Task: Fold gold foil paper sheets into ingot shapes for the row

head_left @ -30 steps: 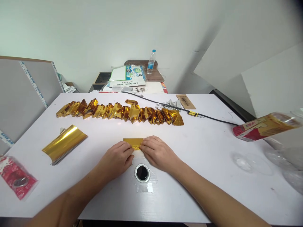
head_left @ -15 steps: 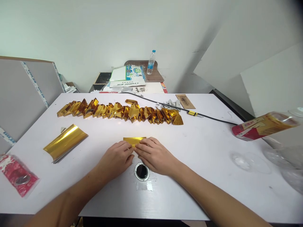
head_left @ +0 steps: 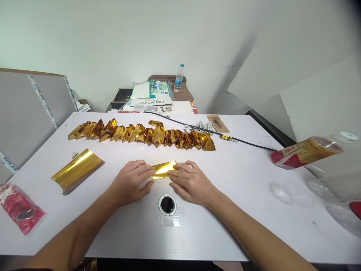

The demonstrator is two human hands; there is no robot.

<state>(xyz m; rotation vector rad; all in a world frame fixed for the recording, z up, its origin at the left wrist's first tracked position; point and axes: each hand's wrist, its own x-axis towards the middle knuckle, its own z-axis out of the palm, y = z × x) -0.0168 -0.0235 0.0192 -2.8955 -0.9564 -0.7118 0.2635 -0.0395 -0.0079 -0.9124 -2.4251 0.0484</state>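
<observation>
A narrow folded strip of gold foil paper (head_left: 163,170) lies on the table between my hands. My left hand (head_left: 135,180) rests at its left end, fingers bent with the tips at the strip's edge. At the right end, my right hand (head_left: 190,181) has its fingertips on the foil, the thumb beneath. A long row of folded gold pieces (head_left: 138,133) stretches across the table beyond my hands. To the left lies a stack of gold sheets (head_left: 79,169).
Near me is a round black-centred disc (head_left: 167,205) taped to the table. A black cable (head_left: 194,125) crosses the back. A bottle with a red and gold label (head_left: 307,152) leans at the right; a pink packet (head_left: 22,210) lies left.
My hands have moved apart along the foil strip, showing more of its shiny surface, which now tilts slightly. The view has shifted a little.
</observation>
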